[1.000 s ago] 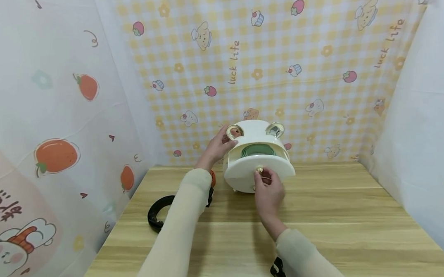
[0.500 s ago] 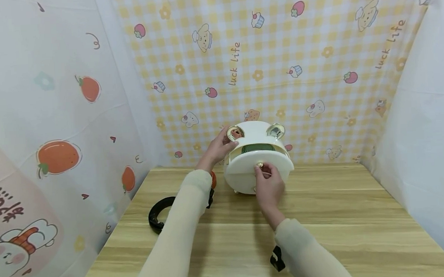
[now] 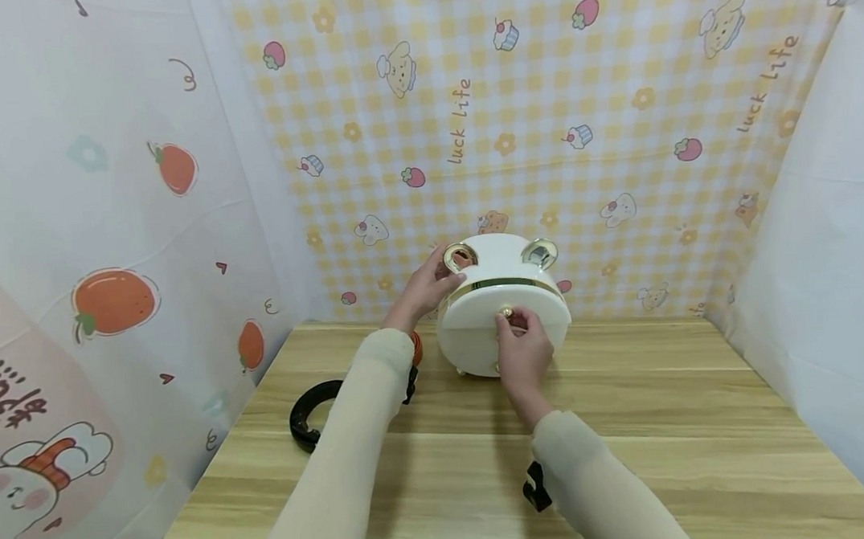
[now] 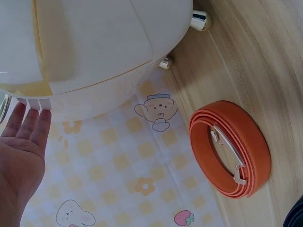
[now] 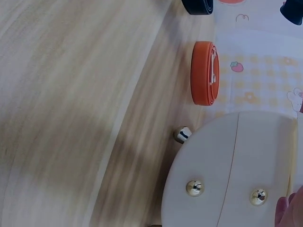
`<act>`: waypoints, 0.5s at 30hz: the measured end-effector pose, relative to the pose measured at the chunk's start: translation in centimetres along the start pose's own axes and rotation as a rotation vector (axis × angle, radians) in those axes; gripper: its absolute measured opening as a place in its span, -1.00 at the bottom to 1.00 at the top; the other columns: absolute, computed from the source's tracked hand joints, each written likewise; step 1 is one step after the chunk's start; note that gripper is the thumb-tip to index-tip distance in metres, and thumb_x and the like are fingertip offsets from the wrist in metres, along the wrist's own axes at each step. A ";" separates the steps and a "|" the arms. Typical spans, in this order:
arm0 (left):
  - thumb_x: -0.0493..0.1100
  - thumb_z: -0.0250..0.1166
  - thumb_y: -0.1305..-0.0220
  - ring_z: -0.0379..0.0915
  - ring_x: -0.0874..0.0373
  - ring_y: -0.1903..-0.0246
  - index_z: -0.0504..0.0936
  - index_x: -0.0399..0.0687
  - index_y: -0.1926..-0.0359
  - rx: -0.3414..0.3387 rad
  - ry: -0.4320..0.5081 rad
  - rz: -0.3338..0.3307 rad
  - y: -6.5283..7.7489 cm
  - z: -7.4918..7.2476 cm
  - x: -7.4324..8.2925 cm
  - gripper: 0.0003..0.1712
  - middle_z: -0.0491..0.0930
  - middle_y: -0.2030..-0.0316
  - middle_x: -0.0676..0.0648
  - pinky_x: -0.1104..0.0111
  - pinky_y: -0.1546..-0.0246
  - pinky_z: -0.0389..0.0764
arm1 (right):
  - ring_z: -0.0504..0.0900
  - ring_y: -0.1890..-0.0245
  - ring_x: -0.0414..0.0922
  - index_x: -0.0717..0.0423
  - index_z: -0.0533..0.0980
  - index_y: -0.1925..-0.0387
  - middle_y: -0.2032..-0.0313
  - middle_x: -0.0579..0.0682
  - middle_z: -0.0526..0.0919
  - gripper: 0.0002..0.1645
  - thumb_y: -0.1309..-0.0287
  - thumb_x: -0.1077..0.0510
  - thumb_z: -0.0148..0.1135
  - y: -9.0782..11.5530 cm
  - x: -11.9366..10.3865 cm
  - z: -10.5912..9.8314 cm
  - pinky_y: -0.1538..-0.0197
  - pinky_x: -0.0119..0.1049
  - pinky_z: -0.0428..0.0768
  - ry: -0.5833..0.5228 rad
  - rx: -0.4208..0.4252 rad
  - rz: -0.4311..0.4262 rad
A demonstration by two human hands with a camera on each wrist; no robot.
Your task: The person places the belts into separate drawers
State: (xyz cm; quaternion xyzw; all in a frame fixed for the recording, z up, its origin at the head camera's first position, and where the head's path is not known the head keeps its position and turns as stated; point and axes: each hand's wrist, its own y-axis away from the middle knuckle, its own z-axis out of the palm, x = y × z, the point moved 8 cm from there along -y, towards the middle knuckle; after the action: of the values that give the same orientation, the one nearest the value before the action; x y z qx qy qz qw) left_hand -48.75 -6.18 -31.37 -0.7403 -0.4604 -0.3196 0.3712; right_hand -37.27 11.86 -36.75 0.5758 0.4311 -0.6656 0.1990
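Observation:
A rounded white storage box (image 3: pixel 500 254) with gold-rimmed ears and two drawers stands on the table. Its upper drawer (image 3: pixel 463 312) is almost flush, with a thin dark gap along the top. My right hand (image 3: pixel 526 358) is at the upper drawer's gold knob (image 3: pixel 507 312), thumb and forefinger curled about it in the head view; in the right wrist view only some fingers (image 5: pixel 288 213) show, at the edge. My left hand (image 3: pixel 422 290) rests on the box's upper left side beside an ear. In the left wrist view its straight fingers (image 4: pixel 40 125) touch the side wall.
A rolled orange belt (image 4: pixel 258 146) lies on the table left of the box. A curved black object (image 3: pixel 301 416) is partly hidden by the left sleeve. Another black piece (image 3: pixel 536 488) lies by the right sleeve. A checked curtain (image 3: pixel 612 93) hangs behind the box.
The upper drawer has moved inward, pushed by my right hand at its knob. The green rolled item inside has gone out of sight. My left hand has stayed on the box.

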 end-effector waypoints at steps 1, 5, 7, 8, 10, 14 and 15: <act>0.04 0.23 -0.41 0.33 -0.02 -0.30 0.01 0.34 -0.56 -0.001 0.001 -0.002 0.0 0.0 0.0 -0.17 0.41 -0.32 -0.13 0.07 -0.30 0.33 | 0.71 0.30 -0.06 0.19 0.62 0.12 0.24 0.08 0.72 -0.72 -0.18 0.14 0.41 -0.1 0.0 0.1 0.34 -0.51 0.59 0.000 0.001 0.000; 0.03 0.23 -0.42 0.33 -0.01 -0.30 -0.01 0.33 -0.57 -0.004 0.009 -0.005 0.1 0.0 0.0 -0.15 0.41 -0.31 -0.13 0.08 -0.30 0.33 | 0.71 0.29 -0.04 0.20 0.62 0.12 0.23 0.09 0.72 -0.72 -0.17 0.14 0.41 -0.4 0.0 0.2 0.33 -0.48 0.59 0.010 0.004 -0.001; 0.04 0.23 -0.42 0.34 -0.01 -0.29 -0.01 0.33 -0.57 -0.005 0.010 -0.006 0.1 0.0 0.0 -0.15 0.42 -0.31 -0.14 0.08 -0.29 0.34 | 0.71 0.28 -0.04 0.19 0.62 0.11 0.22 0.09 0.72 -0.71 -0.17 0.14 0.42 -0.5 0.0 0.3 0.33 -0.46 0.60 0.017 0.005 0.002; 0.04 0.23 -0.42 0.34 -0.01 -0.29 0.00 0.32 -0.57 -0.005 0.011 -0.004 0.1 0.0 0.0 -0.16 0.43 -0.30 -0.14 0.08 -0.29 0.35 | 0.72 0.28 -0.04 0.19 0.62 0.11 0.22 0.09 0.72 -0.71 -0.17 0.14 0.42 -0.5 0.0 0.3 0.32 -0.45 0.61 0.019 0.006 0.003; 0.04 0.23 -0.42 0.35 -0.01 -0.28 0.00 0.31 -0.57 -0.006 0.008 -0.004 0.1 0.0 0.0 -0.16 0.44 -0.29 -0.14 0.07 -0.28 0.35 | 0.71 0.29 -0.05 0.19 0.62 0.10 0.22 0.08 0.72 -0.70 -0.17 0.14 0.42 -0.6 0.1 0.4 0.31 -0.40 0.63 0.021 0.007 0.007; 0.03 0.24 -0.42 0.38 0.00 -0.25 0.05 0.33 -0.55 -0.003 0.012 -0.007 0.0 0.0 0.0 -0.19 0.49 -0.24 -0.12 0.03 -0.27 0.36 | 0.71 0.29 -0.05 0.19 0.62 0.11 0.23 0.08 0.72 -0.71 -0.17 0.14 0.42 -0.8 0.1 0.6 0.25 -0.28 0.65 0.040 0.017 0.002; 0.02 0.24 -0.41 0.39 0.00 -0.25 0.07 0.33 -0.54 -0.001 0.015 -0.008 0.0 0.0 0.0 -0.20 0.50 -0.23 -0.12 0.03 -0.27 0.36 | 0.71 0.28 -0.06 0.18 0.62 0.12 0.23 0.08 0.72 -0.72 -0.17 0.13 0.42 -0.9 0.1 0.6 0.23 -0.25 0.66 0.045 0.018 0.001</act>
State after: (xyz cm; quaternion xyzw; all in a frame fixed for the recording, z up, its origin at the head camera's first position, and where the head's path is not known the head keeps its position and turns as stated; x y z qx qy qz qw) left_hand -48.79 -6.14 -31.36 -0.7363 -0.4604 -0.3269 0.3728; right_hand -38.33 11.87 -36.57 0.5925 0.4293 -0.6562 0.1844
